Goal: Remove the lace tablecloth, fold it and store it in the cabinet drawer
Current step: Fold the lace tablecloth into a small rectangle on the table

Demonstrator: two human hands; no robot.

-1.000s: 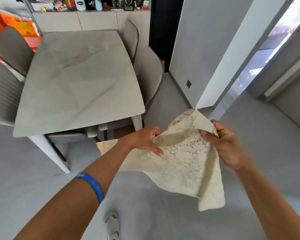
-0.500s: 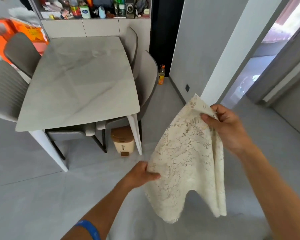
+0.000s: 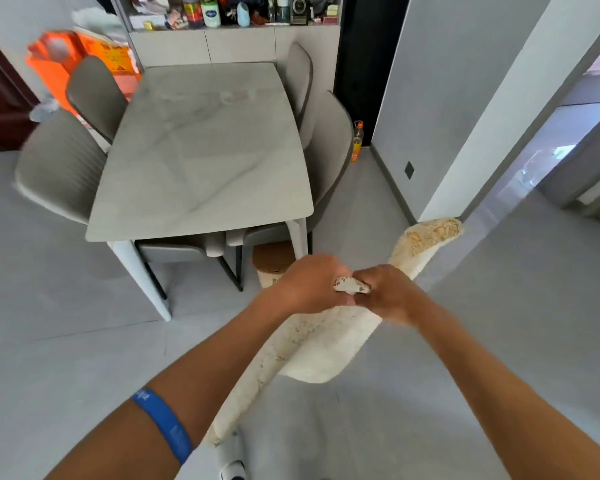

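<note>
Hands [image 3: 347, 289] gripping lace tablecloth [image 3: 323, 348]

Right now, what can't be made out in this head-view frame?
- Cabinet drawer: none visible as open; the lower cabinet fronts sit partly behind the table.
- How the tablecloth is folded: its gathered edges are buried between the left hand and right hand.
- Shelf items: cut off by the top edge, labels too small.
- Small bin: partly hidden by the left hand.
</note>
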